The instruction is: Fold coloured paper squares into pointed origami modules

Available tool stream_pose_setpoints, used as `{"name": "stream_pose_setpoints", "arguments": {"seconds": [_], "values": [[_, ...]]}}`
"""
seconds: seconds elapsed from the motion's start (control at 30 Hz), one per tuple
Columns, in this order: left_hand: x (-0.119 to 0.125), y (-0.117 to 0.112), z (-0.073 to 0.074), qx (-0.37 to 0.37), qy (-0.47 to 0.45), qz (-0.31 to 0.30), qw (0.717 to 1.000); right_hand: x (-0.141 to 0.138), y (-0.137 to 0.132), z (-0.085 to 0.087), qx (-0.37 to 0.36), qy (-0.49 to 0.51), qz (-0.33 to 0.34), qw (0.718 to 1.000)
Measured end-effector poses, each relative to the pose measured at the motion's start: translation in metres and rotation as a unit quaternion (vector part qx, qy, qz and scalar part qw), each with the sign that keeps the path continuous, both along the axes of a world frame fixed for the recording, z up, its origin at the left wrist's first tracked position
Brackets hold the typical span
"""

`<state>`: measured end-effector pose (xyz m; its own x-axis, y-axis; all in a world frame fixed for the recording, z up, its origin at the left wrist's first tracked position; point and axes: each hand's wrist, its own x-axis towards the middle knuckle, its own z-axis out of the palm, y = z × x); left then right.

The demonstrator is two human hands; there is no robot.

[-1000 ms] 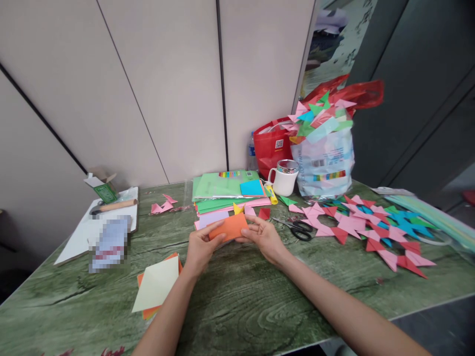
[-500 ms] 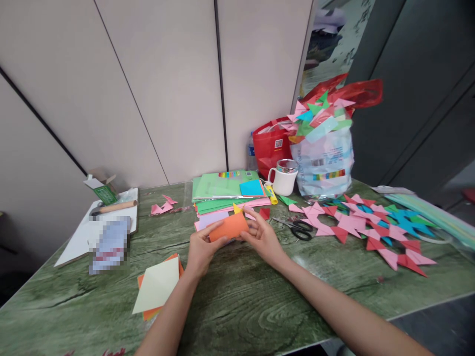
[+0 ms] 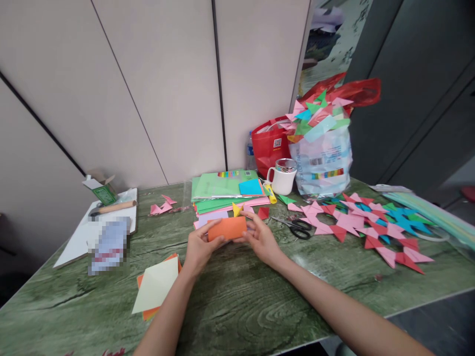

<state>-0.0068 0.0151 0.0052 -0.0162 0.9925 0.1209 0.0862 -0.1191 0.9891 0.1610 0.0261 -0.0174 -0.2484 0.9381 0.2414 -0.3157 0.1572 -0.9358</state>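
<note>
An orange folded paper (image 3: 227,229) is held just above the green wood-grain table (image 3: 237,301), near its middle. My left hand (image 3: 198,249) pinches the paper's left end and my right hand (image 3: 260,239) grips its right end, fingers curled round the edge. Directly behind the paper lies a stack of coloured paper sheets (image 3: 228,194) with a blue square on top. Black scissors (image 3: 297,227) lie just right of my right hand.
A pale yellow sheet over orange sheets (image 3: 158,287) lies front left. Folded paper stars (image 3: 371,225) spread at the right. A white mug (image 3: 284,178), a red bag (image 3: 272,146) and a plastic bag of paper pieces (image 3: 322,148) stand at the back. A white board with a hammer (image 3: 111,207) lies left.
The orange paper has turned from a tilt to nearly level between my hands. My right fingers shifted along its right edge. The view moved slightly.
</note>
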Motion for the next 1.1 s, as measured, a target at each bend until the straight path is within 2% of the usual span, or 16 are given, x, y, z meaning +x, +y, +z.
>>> {"name": "stream_pose_setpoints", "arguments": {"seconds": [0.27,0.47,0.6,0.67,0.8,0.9,1.03,1.1], "values": [[0.002,-0.001,0.005,0.043,-0.159,-0.061,0.984,0.002,-0.001,0.002,0.008,-0.005,-0.009,1.0],[-0.001,0.0,0.005,0.016,-0.13,-0.071,0.989,0.006,-0.001,0.006,-0.005,-0.047,-0.082,0.996],[-0.001,0.001,0.003,-0.005,-0.116,-0.047,0.992,0.007,-0.002,0.007,-0.005,-0.082,-0.113,0.99],[0.0,0.001,0.003,-0.003,-0.114,-0.027,0.993,0.006,-0.003,0.008,0.007,-0.093,-0.105,0.99],[0.001,0.0,0.003,0.003,-0.123,0.003,0.992,0.003,-0.006,0.012,0.018,-0.087,-0.047,0.995],[0.002,-0.001,0.003,0.017,-0.127,0.022,0.992,0.003,-0.008,0.012,0.004,-0.059,-0.012,0.998],[0.003,-0.001,0.003,0.026,-0.141,0.03,0.989,0.003,-0.007,0.007,-0.005,-0.052,0.002,0.999],[0.004,-0.001,0.002,0.031,-0.143,0.031,0.989,0.002,-0.008,0.006,-0.026,-0.033,0.044,0.998]]}}
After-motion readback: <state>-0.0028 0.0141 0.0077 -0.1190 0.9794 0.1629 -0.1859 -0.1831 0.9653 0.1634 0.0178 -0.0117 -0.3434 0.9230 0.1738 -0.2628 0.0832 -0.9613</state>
